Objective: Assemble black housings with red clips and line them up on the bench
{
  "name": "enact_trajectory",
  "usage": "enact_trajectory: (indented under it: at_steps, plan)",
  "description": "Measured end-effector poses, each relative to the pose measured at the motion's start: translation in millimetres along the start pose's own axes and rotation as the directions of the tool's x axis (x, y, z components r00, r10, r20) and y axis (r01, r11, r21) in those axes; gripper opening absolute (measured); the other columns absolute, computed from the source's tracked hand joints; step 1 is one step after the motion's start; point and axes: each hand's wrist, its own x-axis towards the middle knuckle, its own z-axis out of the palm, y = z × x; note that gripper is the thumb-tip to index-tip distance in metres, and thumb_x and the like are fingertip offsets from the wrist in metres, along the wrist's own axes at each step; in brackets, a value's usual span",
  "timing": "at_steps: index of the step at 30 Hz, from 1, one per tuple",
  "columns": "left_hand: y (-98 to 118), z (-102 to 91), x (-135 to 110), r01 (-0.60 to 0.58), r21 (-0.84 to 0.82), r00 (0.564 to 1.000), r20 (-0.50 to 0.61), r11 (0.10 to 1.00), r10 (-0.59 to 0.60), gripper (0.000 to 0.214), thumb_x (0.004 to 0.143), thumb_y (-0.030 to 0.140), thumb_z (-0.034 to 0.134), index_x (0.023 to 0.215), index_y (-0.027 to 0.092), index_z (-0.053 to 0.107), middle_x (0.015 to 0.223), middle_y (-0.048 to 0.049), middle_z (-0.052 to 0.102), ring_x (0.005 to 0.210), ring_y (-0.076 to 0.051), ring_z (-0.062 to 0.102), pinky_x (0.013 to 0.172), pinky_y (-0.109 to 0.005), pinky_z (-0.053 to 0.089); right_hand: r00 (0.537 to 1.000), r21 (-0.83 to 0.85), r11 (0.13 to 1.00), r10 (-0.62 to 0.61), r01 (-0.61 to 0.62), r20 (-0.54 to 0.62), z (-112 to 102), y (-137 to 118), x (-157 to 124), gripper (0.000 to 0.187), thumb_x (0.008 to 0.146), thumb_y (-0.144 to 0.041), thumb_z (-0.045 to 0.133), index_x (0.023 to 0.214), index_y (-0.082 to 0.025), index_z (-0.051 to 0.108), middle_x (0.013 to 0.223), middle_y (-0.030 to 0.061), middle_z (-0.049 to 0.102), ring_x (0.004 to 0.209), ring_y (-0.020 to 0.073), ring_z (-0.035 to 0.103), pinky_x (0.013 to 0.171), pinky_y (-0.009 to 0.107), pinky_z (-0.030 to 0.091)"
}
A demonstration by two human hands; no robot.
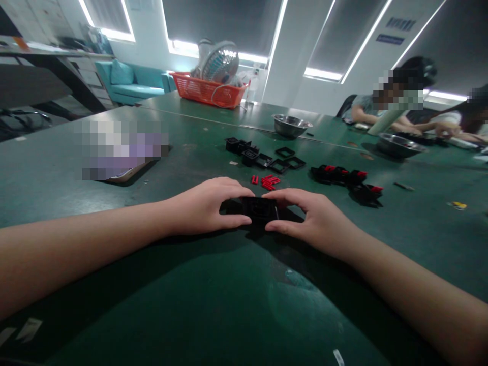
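My left hand [208, 206] and my right hand [310, 216] grip a small black plastic part [260, 208] from its two sides, thumbs in front and fingers behind. It is held low over the green table [229, 295]; whether it touches the surface I cannot tell. Just beyond it lie several small red plastic pieces [270, 181]. Farther back are several black square frames [280, 165] and black box-shaped parts [249, 155]. To the right sits a row of black parts with red inserts [339, 175].
A metal bowl [292, 126] stands behind the parts, and a second bowl [399, 146] is farther right, near co-workers [366, 112]. An orange basket [209, 91] holding a fan [221, 63] is at the back. A phone-like object [125, 157] lies at left.
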Motion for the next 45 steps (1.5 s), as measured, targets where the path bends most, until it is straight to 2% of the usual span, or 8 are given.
enact_trajectory:
  at_steps: [3,12,24,45]
  plan:
    - [-0.6,0.4,0.0,-0.004,0.003,1.000,-0.008,1.000,0.004,0.038,0.087,0.033,0.063,0.120,0.014,0.063,0.116,-0.0096,0.068,0.109,-0.022,0.061,0.098,-0.036,0.046,1.000,0.021,1.000,0.009,-0.009,0.006,0.0,1.1,0.6,0.051,0.074,-0.039,0.075,0.120,-0.019,0.064,0.114,0.0080,0.071,0.097,0.0241,0.068,0.086,0.040,0.054]
    - [-1.0,0.5,-0.4,-0.016,0.000,1.000,-0.005,1.000,0.016,0.034,0.088,0.035,0.063,0.117,0.017,0.064,0.113,-0.0074,0.070,0.105,-0.021,0.063,0.093,-0.034,0.047,1.000,0.012,1.000,0.010,-0.010,0.006,-0.3,-1.0,0.5,0.037,0.078,-0.035,0.071,0.111,-0.019,0.068,0.105,0.0061,0.073,0.094,0.0233,0.068,0.082,0.037,0.054]
    - [-1.9,0.6,-0.4,-0.048,-0.035,0.999,0.004,0.998,0.048,0.032,0.089,0.031,0.063,0.117,0.016,0.064,0.111,-0.0062,0.070,0.102,-0.018,0.064,0.090,-0.028,0.047,1.000,0.007,1.000,-0.016,0.016,0.006,0.1,0.5,-0.4,0.039,0.079,-0.036,0.072,0.113,-0.018,0.069,0.106,0.0057,0.074,0.094,0.0229,0.068,0.082,0.035,0.052]
    - [-1.8,1.0,0.8,-0.038,-0.036,0.999,0.024,0.999,0.039,0.031,0.090,0.030,0.063,0.117,0.015,0.065,0.110,-0.0059,0.069,0.101,-0.017,0.064,0.089,-0.026,0.047,0.998,-0.013,0.998,-0.055,0.055,-0.008,1.0,1.6,-0.8,0.039,0.079,-0.036,0.072,0.113,-0.018,0.069,0.103,0.0053,0.074,0.092,0.0217,0.067,0.081,0.033,0.051]
